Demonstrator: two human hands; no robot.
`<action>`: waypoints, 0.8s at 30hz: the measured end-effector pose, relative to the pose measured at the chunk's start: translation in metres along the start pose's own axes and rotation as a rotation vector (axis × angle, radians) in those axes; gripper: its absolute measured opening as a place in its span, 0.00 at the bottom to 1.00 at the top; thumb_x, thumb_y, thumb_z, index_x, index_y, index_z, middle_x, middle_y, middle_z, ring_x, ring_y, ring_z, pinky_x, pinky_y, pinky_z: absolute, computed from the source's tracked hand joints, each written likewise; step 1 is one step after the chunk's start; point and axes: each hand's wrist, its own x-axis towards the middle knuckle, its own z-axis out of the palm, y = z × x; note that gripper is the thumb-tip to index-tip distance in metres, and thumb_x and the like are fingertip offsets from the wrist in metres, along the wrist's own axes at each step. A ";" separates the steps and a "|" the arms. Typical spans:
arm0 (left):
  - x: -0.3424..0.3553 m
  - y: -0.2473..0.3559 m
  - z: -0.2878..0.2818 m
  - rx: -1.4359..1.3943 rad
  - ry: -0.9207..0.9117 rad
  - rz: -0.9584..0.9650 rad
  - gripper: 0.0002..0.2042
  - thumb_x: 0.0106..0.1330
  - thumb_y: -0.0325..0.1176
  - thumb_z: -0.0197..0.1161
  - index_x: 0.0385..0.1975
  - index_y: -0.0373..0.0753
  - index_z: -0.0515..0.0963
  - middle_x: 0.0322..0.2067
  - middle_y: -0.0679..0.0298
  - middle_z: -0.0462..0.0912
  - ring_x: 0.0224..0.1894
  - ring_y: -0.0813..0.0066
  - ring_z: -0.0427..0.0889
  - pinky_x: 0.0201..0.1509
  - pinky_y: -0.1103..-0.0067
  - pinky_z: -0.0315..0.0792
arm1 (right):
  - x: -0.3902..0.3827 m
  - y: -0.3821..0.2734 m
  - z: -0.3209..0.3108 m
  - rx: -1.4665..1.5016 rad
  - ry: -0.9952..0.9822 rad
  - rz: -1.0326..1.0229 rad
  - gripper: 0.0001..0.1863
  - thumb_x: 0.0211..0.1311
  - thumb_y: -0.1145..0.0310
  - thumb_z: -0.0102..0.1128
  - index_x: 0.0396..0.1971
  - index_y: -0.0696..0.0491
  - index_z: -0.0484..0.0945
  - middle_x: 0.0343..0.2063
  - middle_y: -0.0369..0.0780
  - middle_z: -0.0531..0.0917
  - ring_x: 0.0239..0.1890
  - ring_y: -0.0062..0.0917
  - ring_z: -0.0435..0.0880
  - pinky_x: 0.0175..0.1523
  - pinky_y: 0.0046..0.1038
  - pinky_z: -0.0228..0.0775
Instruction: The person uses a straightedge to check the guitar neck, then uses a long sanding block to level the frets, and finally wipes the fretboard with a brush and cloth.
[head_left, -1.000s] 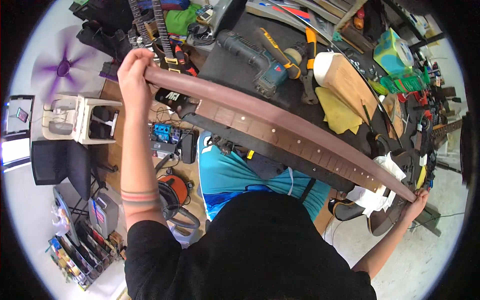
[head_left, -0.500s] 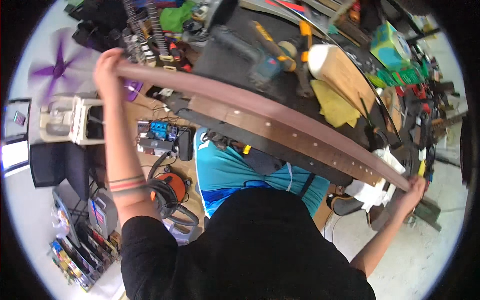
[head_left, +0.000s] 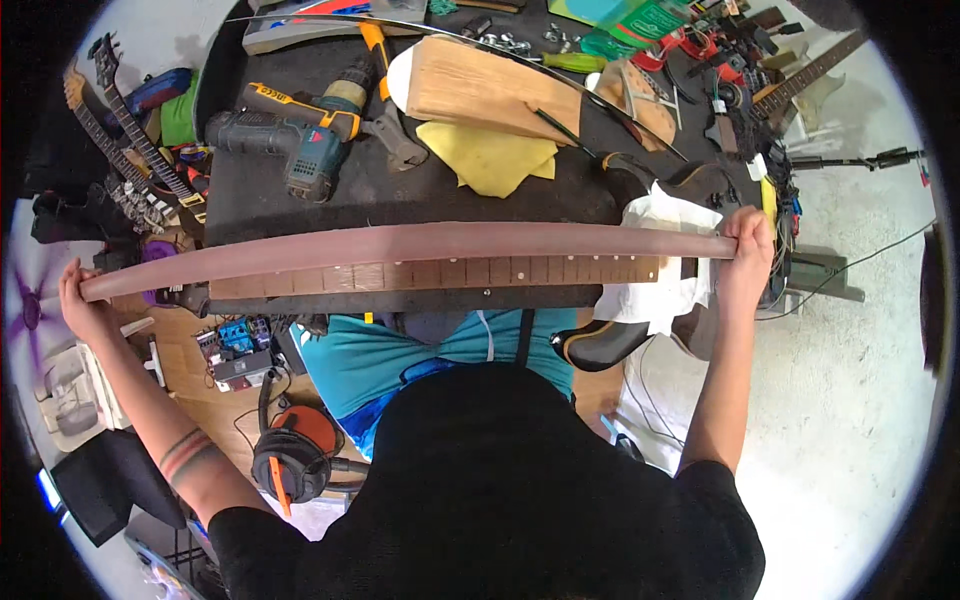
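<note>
A long pinkish-brown strip (head_left: pixel 410 241) stretches across in front of me, one end in each hand. My left hand (head_left: pixel 80 292) is closed around its left end, out past the bench's left side. Its right end sits in the closed fist of my right hand (head_left: pixel 750 240). Just below the strip shows a guitar's brown fretboard (head_left: pixel 450 273) with pale dots and fret lines; the strip hides its far edge. White paper (head_left: pixel 655 302) covers part of the guitar's dark body (head_left: pixel 604 344), close to my right hand.
On the dark bench (head_left: pixel 330 222) lie a cordless drill (head_left: pixel 315 150), a yellow cloth (head_left: pixel 490 155), a wooden block (head_left: pixel 495 90) and a green-handled screwdriver (head_left: pixel 573 62). Guitars (head_left: pixel 140 150) stand at the far left. A orange-and-black vacuum (head_left: pixel 300 440) is on the floor.
The strip has swung from a steep slant to nearly level, my left hand coming down and left, my right hand moving up and left. My view has turned, too.
</note>
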 end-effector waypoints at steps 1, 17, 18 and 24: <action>-0.011 -0.005 0.033 0.027 0.020 -0.016 0.12 0.77 0.29 0.55 0.52 0.31 0.81 0.34 0.60 0.82 0.39 0.70 0.83 0.46 0.74 0.79 | -0.001 -0.011 -0.007 -0.190 0.051 0.000 0.10 0.72 0.77 0.50 0.31 0.50 0.62 0.32 0.34 0.69 0.38 0.23 0.66 0.48 0.24 0.60; -0.101 0.026 0.178 -0.046 -0.033 -0.026 0.10 0.73 0.27 0.57 0.45 0.31 0.84 0.34 0.60 0.84 0.34 0.71 0.83 0.42 0.76 0.77 | 0.018 0.029 -0.151 -0.344 0.236 0.027 0.10 0.76 0.74 0.47 0.30 0.48 0.67 0.31 0.31 0.71 0.36 0.19 0.68 0.47 0.23 0.61; -0.120 0.035 0.206 -0.046 -0.057 0.004 0.09 0.73 0.27 0.58 0.44 0.31 0.85 0.34 0.61 0.84 0.34 0.73 0.81 0.42 0.78 0.75 | 0.021 0.034 -0.173 -0.305 0.228 0.016 0.10 0.75 0.75 0.47 0.30 0.48 0.65 0.32 0.32 0.70 0.36 0.20 0.67 0.47 0.24 0.61; -0.049 0.039 0.077 -0.018 0.128 0.054 0.11 0.74 0.25 0.54 0.45 0.28 0.82 0.32 0.59 0.83 0.33 0.72 0.82 0.40 0.78 0.76 | 0.007 0.013 -0.030 -0.096 0.061 0.035 0.09 0.77 0.73 0.49 0.33 0.49 0.65 0.34 0.32 0.68 0.37 0.20 0.65 0.46 0.22 0.58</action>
